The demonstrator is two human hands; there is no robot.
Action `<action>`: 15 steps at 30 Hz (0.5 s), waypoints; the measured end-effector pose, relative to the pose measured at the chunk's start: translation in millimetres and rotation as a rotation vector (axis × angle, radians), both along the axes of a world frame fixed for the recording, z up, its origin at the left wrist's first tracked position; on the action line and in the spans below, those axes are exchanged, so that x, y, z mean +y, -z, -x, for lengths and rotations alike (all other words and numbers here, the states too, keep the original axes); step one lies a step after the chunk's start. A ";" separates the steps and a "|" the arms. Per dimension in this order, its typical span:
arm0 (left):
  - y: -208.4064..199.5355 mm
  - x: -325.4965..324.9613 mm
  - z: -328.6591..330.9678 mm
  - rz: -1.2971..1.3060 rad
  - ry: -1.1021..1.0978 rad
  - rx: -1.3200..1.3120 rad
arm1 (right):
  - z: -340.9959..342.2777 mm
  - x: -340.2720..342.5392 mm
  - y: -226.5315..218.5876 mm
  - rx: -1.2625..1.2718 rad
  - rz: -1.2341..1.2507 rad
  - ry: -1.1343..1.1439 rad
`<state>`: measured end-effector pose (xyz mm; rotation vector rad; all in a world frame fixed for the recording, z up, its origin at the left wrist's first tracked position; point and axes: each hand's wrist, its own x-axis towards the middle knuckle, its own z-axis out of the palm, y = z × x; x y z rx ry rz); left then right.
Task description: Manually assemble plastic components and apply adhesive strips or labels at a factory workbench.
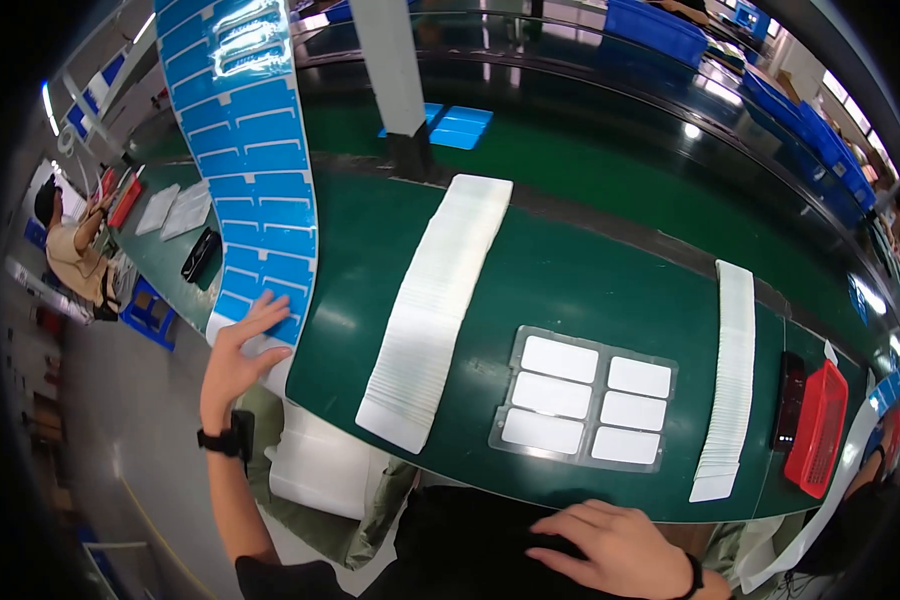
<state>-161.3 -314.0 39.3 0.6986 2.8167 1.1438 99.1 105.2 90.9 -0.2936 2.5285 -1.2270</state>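
My left hand (pixel 240 360) is at the near end of a long strip of blue labels (pixel 265 190), which rises at the far left. Its fingers are apart and lie over the strip's white edge, without closing on it. By the table's near edge, my right hand (pixel 610 548) hovers with fingers loosely bent and thumb apart, holding nothing. Between the hands lies a clear tray (pixel 595 400) with several white rectangular cards in two columns. Left of it a long row of overlapping white cards (pixel 435 310) fans across the green table (pixel 350 230); a narrower row of white cards (pixel 728 380) lies to the right.
At the right stand a red basket (pixel 818 430) and a black device (pixel 788 400). A black case (pixel 201 255) and clear bags (pixel 175 210) lie far left. Behind the table runs a green conveyor (pixel 590 170) with blue sheets (pixel 460 127) on it. A grey post (pixel 390 80) rises there. Other people sit at both sides.
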 end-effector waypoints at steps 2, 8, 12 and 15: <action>18.5 -2.7 9.4 -0.054 0.013 -0.047 | 16.5 -25.7 -0.2 0.022 0.132 -0.011; 35.8 18.1 1.2 0.025 0.017 0.080 | 73.1 -135.2 53.6 0.429 0.132 -0.143; 39.4 23.4 -14.3 0.067 -0.005 0.277 | 104.9 -198.6 83.4 0.774 -0.304 -0.184; 33.2 15.6 -25.1 -0.017 -0.044 0.201 | 123.4 -231.2 108.0 0.968 -0.390 -0.058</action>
